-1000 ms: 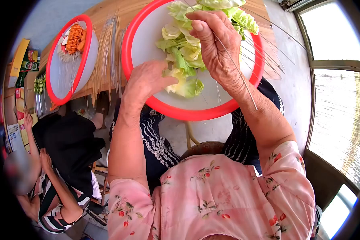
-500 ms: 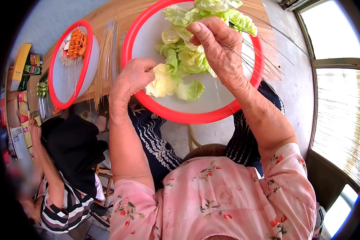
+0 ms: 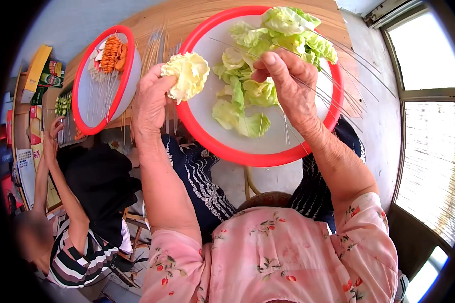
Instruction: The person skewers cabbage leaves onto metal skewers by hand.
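My left hand [image 3: 150, 103] grips a crumpled pale-yellow lettuce leaf [image 3: 188, 76] by its edge, just past the left rim of a red-edged round tray [image 3: 247, 160]. Over the tray, my right hand [image 3: 294, 91] is closed in a pinch on a thin skewer [image 3: 230, 46], whose bare tip points up and left. Green lettuce leaves [image 3: 237, 98] lie across the tray's middle and top. Several skewers [image 3: 351, 76] stick out past its right edge, some with lettuce at their upper ends.
Left of me, a second red-rimmed tray [image 3: 79, 103] bears skewered orange slices [image 3: 111, 54] and white pieces. Loose skewers [image 3: 154, 53] lie between the trays on the wooden table [image 3: 333, 17]. A co-worker in a striped top [image 3: 81, 257] sits at left, hands near green skewered pieces [image 3: 63, 104].
My left hand has lifted the pale lettuce leaf off the tray, up and to the left. My right hand has come slightly lower. The co-worker's hands have moved up toward the green pieces.
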A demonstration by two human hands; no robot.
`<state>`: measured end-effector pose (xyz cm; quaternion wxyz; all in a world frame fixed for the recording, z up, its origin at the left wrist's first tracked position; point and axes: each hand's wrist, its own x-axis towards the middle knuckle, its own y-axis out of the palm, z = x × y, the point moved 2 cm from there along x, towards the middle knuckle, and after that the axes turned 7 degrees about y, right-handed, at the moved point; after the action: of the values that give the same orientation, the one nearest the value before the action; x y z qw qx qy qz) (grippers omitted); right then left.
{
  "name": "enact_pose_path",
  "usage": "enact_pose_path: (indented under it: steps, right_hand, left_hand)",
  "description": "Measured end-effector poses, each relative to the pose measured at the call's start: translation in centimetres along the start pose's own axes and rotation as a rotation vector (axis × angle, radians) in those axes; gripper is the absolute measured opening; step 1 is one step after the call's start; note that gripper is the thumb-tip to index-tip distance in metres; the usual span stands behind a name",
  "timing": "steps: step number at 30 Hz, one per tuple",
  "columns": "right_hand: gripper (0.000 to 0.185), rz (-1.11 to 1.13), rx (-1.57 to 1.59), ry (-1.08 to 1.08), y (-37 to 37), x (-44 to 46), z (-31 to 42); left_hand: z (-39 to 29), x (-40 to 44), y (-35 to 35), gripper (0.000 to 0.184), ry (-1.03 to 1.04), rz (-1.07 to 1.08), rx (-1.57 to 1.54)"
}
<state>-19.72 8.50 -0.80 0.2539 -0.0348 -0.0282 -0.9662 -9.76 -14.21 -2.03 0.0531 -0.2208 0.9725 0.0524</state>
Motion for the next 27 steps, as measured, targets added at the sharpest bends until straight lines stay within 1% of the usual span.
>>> enact_pose_path:
  steps: [3, 4, 8, 14, 18, 21, 24, 27]
  right_hand:
    - [0.028, -0.027, 0.041, -0.155, 0.2, -0.2, 0.1]
    - [0.029, 0.008, 0.020, -0.190, 0.3, -0.3, 0.2]
    - [0.026, 0.016, 0.030, -0.189, 0.8, -1.1, 1.1]
    - [0.025, 0.019, 0.030, -0.184, 0.9, -1.1, 1.3]
    - [0.025, 0.031, 0.026, -0.185, 0.9, -1.0, 1.3]
    - [0.026, 0.019, 0.050, -0.265, 1.0, -0.8, 1.0]
    - [0.025, 0.027, 0.046, -0.157, 0.9, -1.0, 1.5]
    - [0.025, -0.006, 0.020, -0.254, 0.7, -1.0, 1.4]
  left_hand:
    - [0.0, 0.2, 0.4, 0.029, 0.041, -0.074, -0.125]
    - [0.2, 0.4, 0.5, 0.030, 0.051, -0.088, -0.165]
    - [-0.3, 0.8, 1.3, 0.038, 0.083, -0.136, -0.191]
    - [-0.6, 1.4, 2.2, 0.035, 0.145, -0.175, -0.355]
    - [-0.6, 1.9, 2.4, 0.035, 0.096, -0.212, -0.429]
    - [-0.5, 2.2, 2.5, 0.034, 0.094, -0.234, -0.465]
    - [-0.6, 2.2, 2.8, 0.034, 0.110, -0.257, -0.447]
    - [-0.6, 2.2, 2.9, 0.033, 0.120, -0.277, -0.444]
